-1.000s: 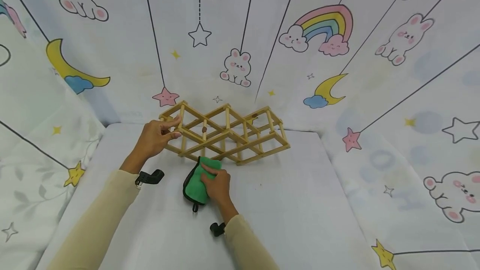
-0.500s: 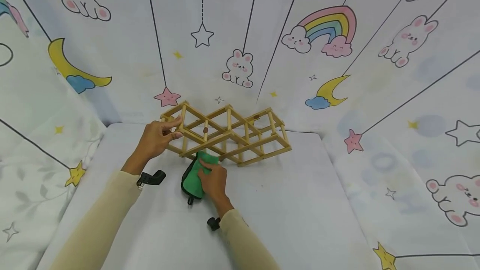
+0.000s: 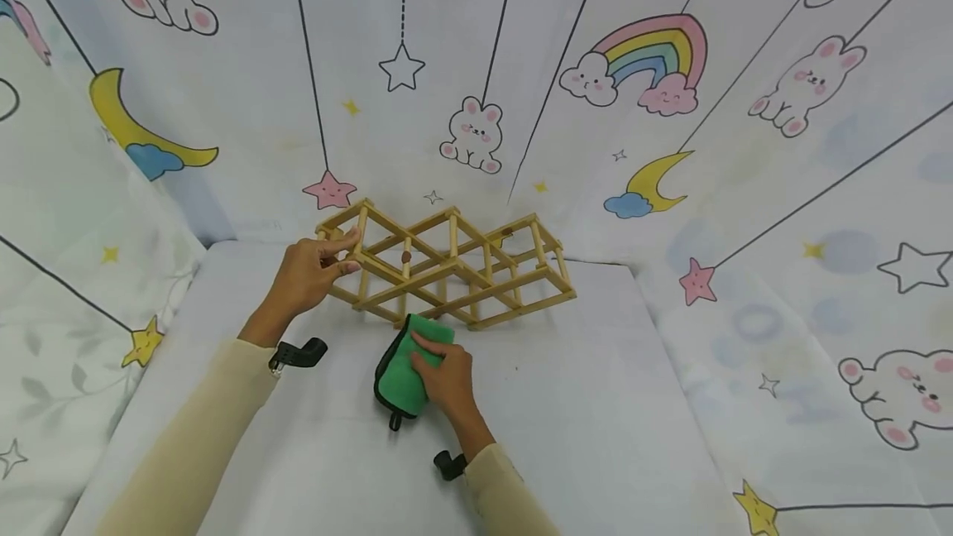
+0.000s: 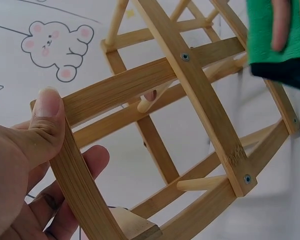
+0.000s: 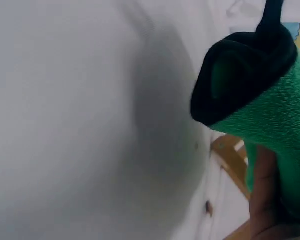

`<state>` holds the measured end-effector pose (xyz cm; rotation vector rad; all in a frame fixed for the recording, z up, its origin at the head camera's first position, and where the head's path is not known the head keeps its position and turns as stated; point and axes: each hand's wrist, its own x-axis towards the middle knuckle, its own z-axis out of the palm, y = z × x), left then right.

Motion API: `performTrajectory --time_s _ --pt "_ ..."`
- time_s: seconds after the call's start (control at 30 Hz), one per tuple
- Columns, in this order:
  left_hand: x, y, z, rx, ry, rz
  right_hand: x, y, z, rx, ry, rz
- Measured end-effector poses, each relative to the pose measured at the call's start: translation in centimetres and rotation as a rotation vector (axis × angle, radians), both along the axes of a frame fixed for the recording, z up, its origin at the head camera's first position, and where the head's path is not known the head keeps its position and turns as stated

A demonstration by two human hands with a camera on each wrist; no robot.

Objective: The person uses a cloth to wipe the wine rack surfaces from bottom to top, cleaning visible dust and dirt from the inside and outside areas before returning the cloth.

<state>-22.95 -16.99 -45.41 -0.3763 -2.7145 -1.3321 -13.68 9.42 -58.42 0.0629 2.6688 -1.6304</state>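
A folding wooden lattice rack (image 3: 452,263), built of slats and round dowels, stands toward the back of the white table. My left hand (image 3: 304,271) grips its left end; in the left wrist view the thumb (image 4: 47,112) lies on one side of a slat, with fingers behind it. In my right hand (image 3: 449,379) is a folded green cloth (image 3: 404,379) with black edging and a small black loop. The cloth is just in front of the rack's lower front slats; whether it touches them I cannot tell. In the right wrist view the cloth (image 5: 275,115) hides part of the hand.
Behind the table (image 3: 596,387) hangs a white backdrop (image 3: 395,7) printed with bunnies, stars, moons and a rainbow. The rack's back is close to it. A black wrist mount (image 3: 300,351) is on the left wrist, another mount (image 3: 450,465) on the right.
My right hand moved the green cloth up and left against the rack's lower front, then back down and to the right. My left hand kept its grip and the rack stayed in place.
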Motion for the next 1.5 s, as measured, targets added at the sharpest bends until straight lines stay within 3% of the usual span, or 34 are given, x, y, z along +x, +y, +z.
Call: performTrajectory --time_s 0.2,0.37,0.5,0.63,0.73,0.83,0.93,1.0,1.1,1.17,1.23,1.3,1.4,1.5 --pt "0.4 0.0 0.1 -0.007 -0.017 0.003 2.2 3.1 -1.6 0.127 -0.099 0.033" --pt "0.7 0.1 0.0 -0.003 -0.011 0.0 2.7 5.3 -0.4 0.052 0.032 0.038" --pt "0.6 0.1 0.0 0.002 0.012 -0.011 2.1 7.9 3.7 -0.079 0.171 -0.034" --pt "0.4 -0.2 0.3 0.003 0.029 -0.011 0.2 12.1 9.4 -0.19 0.281 -0.152" --pt "0.4 -0.6 0.5 0.001 0.016 -0.02 -1.6 15.7 12.9 -0.207 0.314 -0.188" --pt "0.4 -0.7 0.6 -0.006 -0.006 -0.023 -3.3 19.1 14.6 -0.167 0.248 -0.113" --pt "0.3 -0.7 0.5 -0.012 -0.023 -0.02 -4.9 22.1 15.0 -0.097 0.079 0.023" --pt "0.3 -0.6 0.4 -0.015 -0.026 -0.02 -5.7 24.1 15.0 0.007 -0.033 0.089" --pt "0.4 -0.6 0.2 -0.007 -0.034 -0.021 -6.7 26.6 15.2 0.184 -0.14 0.132" --pt "0.5 -0.5 0.0 0.002 -0.033 -0.016 -7.1 27.7 15.6 0.233 -0.166 0.128" --pt "0.5 -0.3 -0.2 0.014 -0.013 -0.003 -7.2 28.1 15.7 0.169 -0.174 0.115" --pt "0.4 -0.1 -0.4 0.029 0.019 0.02 -7.4 28.0 15.6 0.033 -0.171 0.126" --pt "0.2 0.3 -0.8 0.045 0.065 0.059 -7.9 27.4 14.5 -0.121 -0.201 0.159" --pt "0.2 0.2 -1.1 0.058 0.076 0.067 -8.2 27.9 13.5 -0.045 -0.246 0.188"
